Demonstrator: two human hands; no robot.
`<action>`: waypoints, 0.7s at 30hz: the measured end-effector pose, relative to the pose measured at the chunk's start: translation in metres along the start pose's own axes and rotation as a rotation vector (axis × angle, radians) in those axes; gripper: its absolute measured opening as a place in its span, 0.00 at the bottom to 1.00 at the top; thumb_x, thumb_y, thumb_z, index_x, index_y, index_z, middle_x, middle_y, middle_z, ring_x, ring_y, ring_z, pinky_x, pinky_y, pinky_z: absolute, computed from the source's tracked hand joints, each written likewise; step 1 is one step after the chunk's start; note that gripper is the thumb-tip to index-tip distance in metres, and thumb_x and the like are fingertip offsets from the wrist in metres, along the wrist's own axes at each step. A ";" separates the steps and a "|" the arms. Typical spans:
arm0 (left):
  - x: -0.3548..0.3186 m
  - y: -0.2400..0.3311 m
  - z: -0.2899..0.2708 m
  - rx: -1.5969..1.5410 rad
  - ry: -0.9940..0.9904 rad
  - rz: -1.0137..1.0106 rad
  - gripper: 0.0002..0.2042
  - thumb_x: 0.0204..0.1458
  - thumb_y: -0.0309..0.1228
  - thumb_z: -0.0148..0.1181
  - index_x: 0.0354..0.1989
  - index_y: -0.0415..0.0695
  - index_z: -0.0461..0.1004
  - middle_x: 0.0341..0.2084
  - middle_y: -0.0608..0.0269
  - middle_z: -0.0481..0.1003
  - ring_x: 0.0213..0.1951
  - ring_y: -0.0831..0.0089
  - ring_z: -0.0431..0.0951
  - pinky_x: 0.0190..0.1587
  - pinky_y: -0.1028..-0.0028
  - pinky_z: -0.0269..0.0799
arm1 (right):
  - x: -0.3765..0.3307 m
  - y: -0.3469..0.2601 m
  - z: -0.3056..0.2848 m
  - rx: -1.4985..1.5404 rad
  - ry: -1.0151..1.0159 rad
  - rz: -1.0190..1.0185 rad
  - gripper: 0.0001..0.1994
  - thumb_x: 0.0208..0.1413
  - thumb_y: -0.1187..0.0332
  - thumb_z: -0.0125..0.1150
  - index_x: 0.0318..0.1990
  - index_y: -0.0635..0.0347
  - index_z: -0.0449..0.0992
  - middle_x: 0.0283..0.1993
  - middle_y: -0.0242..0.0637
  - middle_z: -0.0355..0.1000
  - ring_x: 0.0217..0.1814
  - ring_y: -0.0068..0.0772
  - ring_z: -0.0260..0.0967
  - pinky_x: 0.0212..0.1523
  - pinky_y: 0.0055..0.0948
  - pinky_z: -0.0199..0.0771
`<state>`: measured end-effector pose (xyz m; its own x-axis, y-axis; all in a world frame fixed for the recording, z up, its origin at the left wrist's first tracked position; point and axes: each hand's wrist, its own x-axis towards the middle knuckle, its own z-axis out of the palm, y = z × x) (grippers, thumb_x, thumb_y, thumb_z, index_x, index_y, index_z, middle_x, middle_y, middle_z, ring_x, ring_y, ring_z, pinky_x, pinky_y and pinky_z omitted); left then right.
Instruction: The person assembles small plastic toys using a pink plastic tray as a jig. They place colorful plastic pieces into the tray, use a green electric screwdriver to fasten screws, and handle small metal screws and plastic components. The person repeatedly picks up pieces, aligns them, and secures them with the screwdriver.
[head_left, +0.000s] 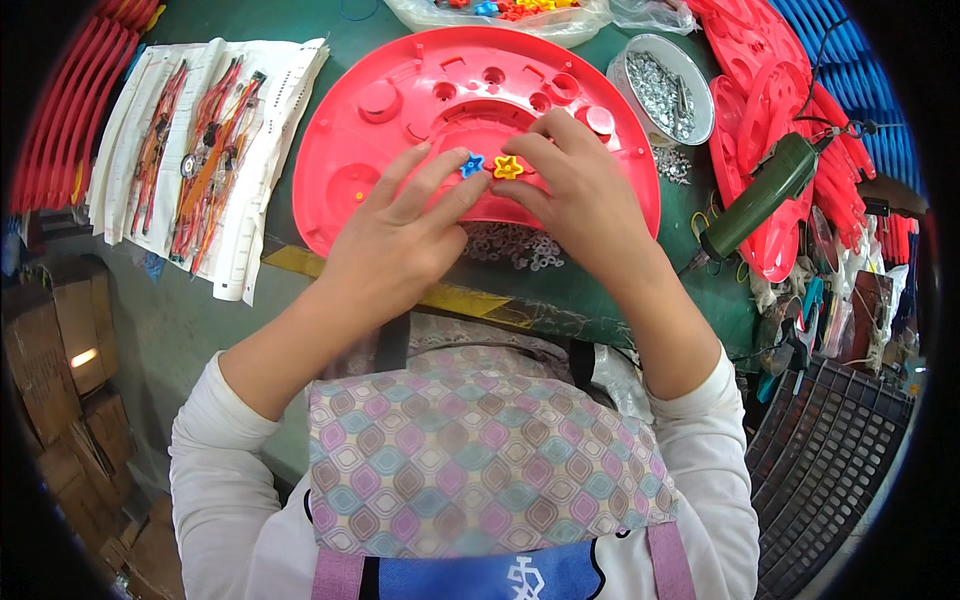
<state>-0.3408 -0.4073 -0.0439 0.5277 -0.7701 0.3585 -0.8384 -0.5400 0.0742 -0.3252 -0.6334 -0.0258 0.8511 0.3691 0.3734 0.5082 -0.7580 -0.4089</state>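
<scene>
The work seems partway along: a blue plastic star (472,166) and a yellow one (508,168) sit mid-way across the red plastic panel (328,135), left hand (412,222) fingering the blue, right hand (585,188) the yellow, pinch uncertain, round recesses (445,92) beyond unfilled.
</scene>
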 end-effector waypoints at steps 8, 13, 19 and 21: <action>-0.008 -0.004 0.005 0.049 0.015 0.027 0.07 0.49 0.30 0.59 0.30 0.40 0.80 0.58 0.56 0.72 0.68 0.57 0.64 0.72 0.51 0.58 | -0.054 -0.037 0.023 -0.150 -0.057 -0.355 0.07 0.45 0.68 0.61 0.32 0.58 0.75 0.30 0.33 0.64 0.33 0.33 0.66 0.33 0.32 0.67; -0.007 -0.002 0.006 0.054 0.039 0.046 0.06 0.48 0.30 0.60 0.29 0.41 0.79 0.55 0.56 0.72 0.66 0.56 0.66 0.72 0.52 0.61 | -0.055 -0.042 0.038 -0.222 -0.041 -0.319 0.08 0.44 0.67 0.59 0.31 0.59 0.74 0.30 0.34 0.64 0.34 0.33 0.65 0.36 0.30 0.65; 0.004 -0.009 -0.012 -0.390 0.182 -0.190 0.06 0.50 0.27 0.65 0.35 0.42 0.76 0.44 0.58 0.77 0.50 0.56 0.75 0.53 0.59 0.74 | -0.056 -0.032 0.016 0.044 0.064 -0.245 0.12 0.45 0.72 0.66 0.39 0.62 0.75 0.36 0.38 0.72 0.33 0.38 0.69 0.32 0.36 0.71; 0.015 -0.019 -0.011 -0.542 0.168 -0.362 0.07 0.52 0.27 0.65 0.38 0.41 0.76 0.39 0.59 0.79 0.44 0.58 0.76 0.48 0.61 0.74 | -0.043 -0.027 0.001 0.132 0.061 -0.206 0.12 0.47 0.76 0.67 0.40 0.62 0.76 0.36 0.39 0.72 0.35 0.41 0.70 0.34 0.38 0.72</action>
<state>-0.3184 -0.4051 -0.0293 0.7965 -0.4859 0.3597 -0.5859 -0.4736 0.6576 -0.3750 -0.6282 -0.0313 0.7203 0.4726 0.5078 0.6863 -0.5919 -0.4225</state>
